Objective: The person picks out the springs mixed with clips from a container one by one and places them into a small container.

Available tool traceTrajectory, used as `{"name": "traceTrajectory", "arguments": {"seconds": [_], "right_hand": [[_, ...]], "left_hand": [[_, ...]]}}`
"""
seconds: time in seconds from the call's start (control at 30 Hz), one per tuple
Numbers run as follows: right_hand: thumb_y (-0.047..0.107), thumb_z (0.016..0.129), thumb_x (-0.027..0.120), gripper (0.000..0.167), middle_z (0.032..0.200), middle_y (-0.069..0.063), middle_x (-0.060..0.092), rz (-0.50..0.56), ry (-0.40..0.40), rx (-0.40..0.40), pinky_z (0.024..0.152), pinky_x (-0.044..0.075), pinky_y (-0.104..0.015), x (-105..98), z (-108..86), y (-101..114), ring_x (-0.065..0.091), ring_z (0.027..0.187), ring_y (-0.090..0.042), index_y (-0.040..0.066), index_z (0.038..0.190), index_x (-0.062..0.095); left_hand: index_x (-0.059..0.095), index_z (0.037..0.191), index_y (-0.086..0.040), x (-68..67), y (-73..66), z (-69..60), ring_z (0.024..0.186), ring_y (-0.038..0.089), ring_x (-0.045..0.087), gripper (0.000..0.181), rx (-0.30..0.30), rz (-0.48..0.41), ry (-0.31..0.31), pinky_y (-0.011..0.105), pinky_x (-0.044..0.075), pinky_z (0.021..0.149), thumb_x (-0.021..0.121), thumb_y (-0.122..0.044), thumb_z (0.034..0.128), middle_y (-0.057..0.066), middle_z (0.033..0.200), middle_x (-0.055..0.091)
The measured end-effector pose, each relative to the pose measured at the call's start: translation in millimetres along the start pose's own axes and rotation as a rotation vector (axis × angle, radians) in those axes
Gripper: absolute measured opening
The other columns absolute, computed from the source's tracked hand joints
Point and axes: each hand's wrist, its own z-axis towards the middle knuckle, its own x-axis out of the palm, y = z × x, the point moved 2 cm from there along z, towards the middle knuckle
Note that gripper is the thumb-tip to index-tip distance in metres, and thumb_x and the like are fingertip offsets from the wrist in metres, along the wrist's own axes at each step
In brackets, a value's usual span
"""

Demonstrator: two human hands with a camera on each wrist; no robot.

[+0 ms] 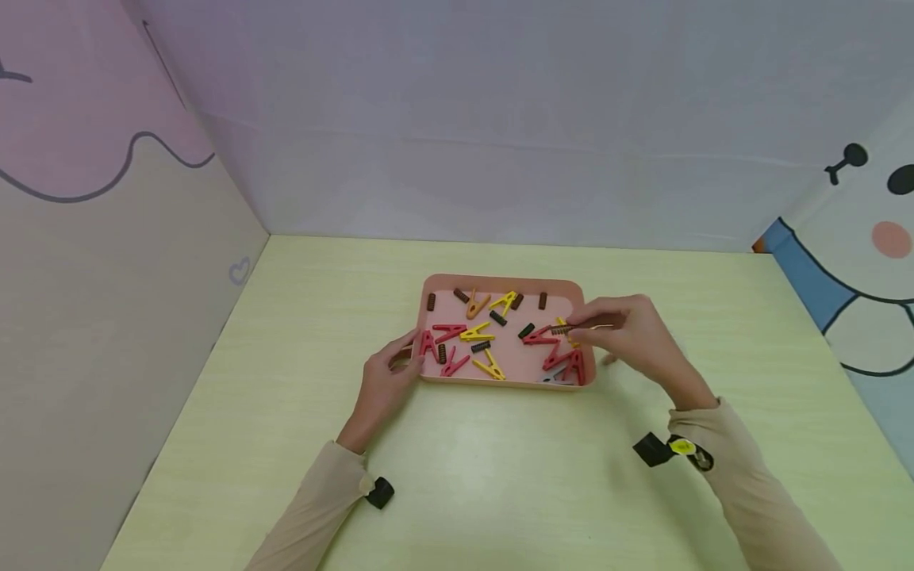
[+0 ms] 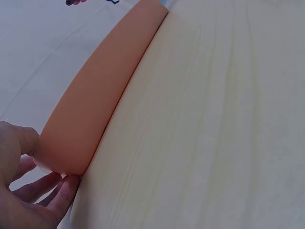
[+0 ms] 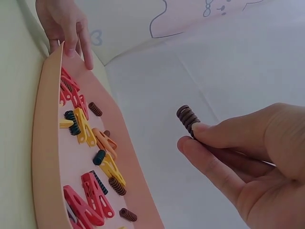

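My right hand [image 1: 639, 341] pinches a brown coiled spring [image 3: 187, 117] between thumb and fingertip, above the right part of a shallow pink tray [image 1: 514, 361]. At the tray's left end, my left hand [image 1: 385, 385] grips the wall; the left wrist view shows its fingers around the corner. Inside lie several red clothespins [image 3: 97, 195], yellow clothespins [image 1: 477, 332] and an orange clothespin [image 1: 476, 305]. A grey clothespin [image 1: 555, 376] lies near the front right corner, partly covered by red ones. Several loose brown springs [image 3: 95, 109] and dark green springs [image 1: 497, 318] lie scattered among them.
The tray stands on a pale wood-grain table [image 1: 485, 476]. Behind the table hangs a plain light cloth backdrop [image 1: 500, 159]. Panels with cartoon drawings flank it at left [image 1: 128, 262] and right [image 1: 871, 277]. A small black device is strapped to each wrist.
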Motion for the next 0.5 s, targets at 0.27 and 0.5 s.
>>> {"name": "traceTrajectory", "arguments": {"seconds": [0.27, 0.5], "right_hand": [[0.017, 0.084, 0.073, 0.021, 0.1, -0.012, 0.07, 0.039, -0.001, -0.017, 0.055, 0.056, -0.037, -9.9, -7.8, 1.3, 0.068, 0.084, -0.021, 0.005, 0.101, 0.071], [0.015, 0.083, 0.073, 0.02, 0.099, -0.011, 0.069, 0.006, -0.024, -0.048, 0.068, 0.057, -0.027, -16.5, -14.3, 4.0, 0.068, 0.083, -0.018, 0.005, 0.101, 0.072]], "left_hand": [[0.055, 0.135, -0.02, -0.7, 0.0, -0.1, 0.11, 0.021, 0.057, 0.046, -0.012, 0.011, 0.004, 0.034, 0.05, 0.091, 0.064, -0.013, 0.0906, 0.005, 0.128, 0.057], [0.055, 0.135, -0.021, 1.0, 1.4, 0.6, 0.109, 0.018, 0.057, 0.045, -0.02, 0.018, 0.004, 0.03, 0.05, 0.09, 0.064, -0.014, 0.0907, 0.003, 0.127, 0.057]]}}
